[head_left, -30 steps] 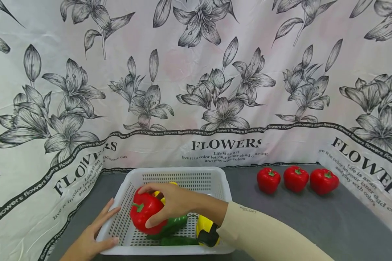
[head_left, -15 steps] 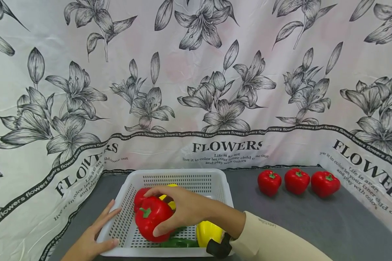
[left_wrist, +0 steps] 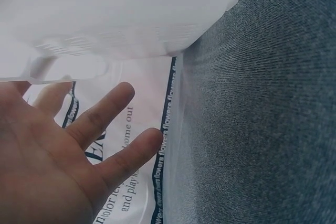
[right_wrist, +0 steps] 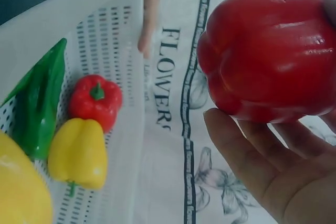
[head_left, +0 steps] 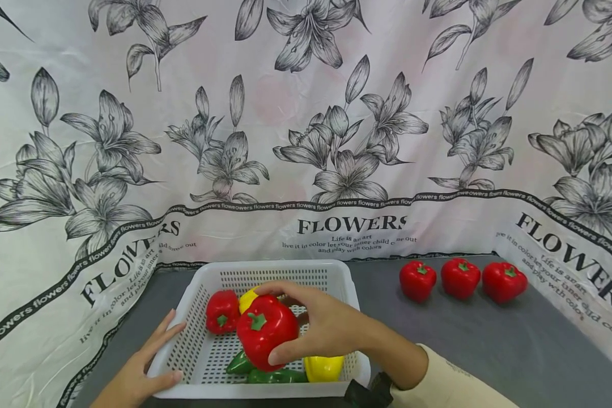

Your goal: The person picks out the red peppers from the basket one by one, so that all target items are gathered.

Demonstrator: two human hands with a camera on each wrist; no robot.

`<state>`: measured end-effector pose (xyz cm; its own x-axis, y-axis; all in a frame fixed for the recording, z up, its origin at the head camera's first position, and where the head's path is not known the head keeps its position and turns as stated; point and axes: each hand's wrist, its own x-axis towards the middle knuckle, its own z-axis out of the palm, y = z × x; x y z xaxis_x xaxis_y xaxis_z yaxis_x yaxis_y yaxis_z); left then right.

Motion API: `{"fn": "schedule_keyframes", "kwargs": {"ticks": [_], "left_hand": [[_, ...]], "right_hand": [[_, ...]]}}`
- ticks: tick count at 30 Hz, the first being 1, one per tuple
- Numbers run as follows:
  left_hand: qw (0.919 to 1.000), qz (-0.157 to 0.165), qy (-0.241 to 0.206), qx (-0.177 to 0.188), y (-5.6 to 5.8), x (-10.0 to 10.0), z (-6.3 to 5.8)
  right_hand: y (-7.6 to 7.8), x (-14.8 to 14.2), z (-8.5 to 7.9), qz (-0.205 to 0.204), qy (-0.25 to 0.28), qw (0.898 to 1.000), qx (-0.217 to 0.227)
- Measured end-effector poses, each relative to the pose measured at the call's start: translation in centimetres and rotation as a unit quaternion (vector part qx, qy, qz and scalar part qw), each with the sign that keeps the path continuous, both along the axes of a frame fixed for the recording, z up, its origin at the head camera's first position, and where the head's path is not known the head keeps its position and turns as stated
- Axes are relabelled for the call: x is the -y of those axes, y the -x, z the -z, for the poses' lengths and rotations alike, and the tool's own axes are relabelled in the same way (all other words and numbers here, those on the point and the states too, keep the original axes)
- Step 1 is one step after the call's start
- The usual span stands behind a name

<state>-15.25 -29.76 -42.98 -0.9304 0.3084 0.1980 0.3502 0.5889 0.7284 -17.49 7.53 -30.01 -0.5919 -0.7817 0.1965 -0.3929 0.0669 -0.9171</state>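
My right hand point(head_left: 331, 323) holds a large red bell pepper point(head_left: 266, 334) above the white basket point(head_left: 344, 283), thumb on the near side and fingers beyond. The right wrist view shows the pepper's smooth red side against the fingers. At the basket's left side, my left hand point(head_left: 140, 362) rests with fingers and thumb spread, touching the rim. In the left wrist view, two outstretched fingers point(left_wrist: 107, 111) stand free of the basket wall. Inside the basket lie a smaller red bell pepper point(right_wrist: 97, 100), a yellow pepper point(right_wrist: 79, 156), green peppers point(head_left: 277, 376) and another yellow pepper point(head_left: 323, 368).
Three red bell peppers stand in a row at the right on the grey tabletop point(head_left: 438, 340): the left one point(head_left: 417, 281), the middle one point(head_left: 460, 279) and the right one point(head_left: 505, 282). A flower-printed curtain point(head_left: 306, 141) hangs behind and beside the table.
My right hand has moved right with the large red pepper, from the basket's left part toward its middle, uncovering the smaller red pepper. My left hand has stayed at the rim.
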Motion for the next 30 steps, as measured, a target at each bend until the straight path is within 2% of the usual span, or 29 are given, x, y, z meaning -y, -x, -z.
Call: {"fn": "schedule_keyframes", "kwargs": {"ticks": [4,11,17,30], "left_hand": [[0.9999,0.008,-0.01,-0.008,0.0,0.1,0.0],[0.9993,0.02,-0.017,-0.028,0.0,0.3,0.1],[0.9991,0.024,-0.017,-0.029,0.1,0.3,0.3],[0.9981,0.033,-0.045,-0.025,-0.1,0.2,0.2]], "right_hand": [[-0.4,-1.0,0.2,0.019,0.01,1.0,0.003],[-1.2,-2.7,0.6,0.051,0.033,0.998,-0.019],[-1.8,-4.3,0.8,0.066,0.059,0.995,-0.04],[-2.8,-7.8,1.6,0.13,0.089,0.986,-0.047]]}}
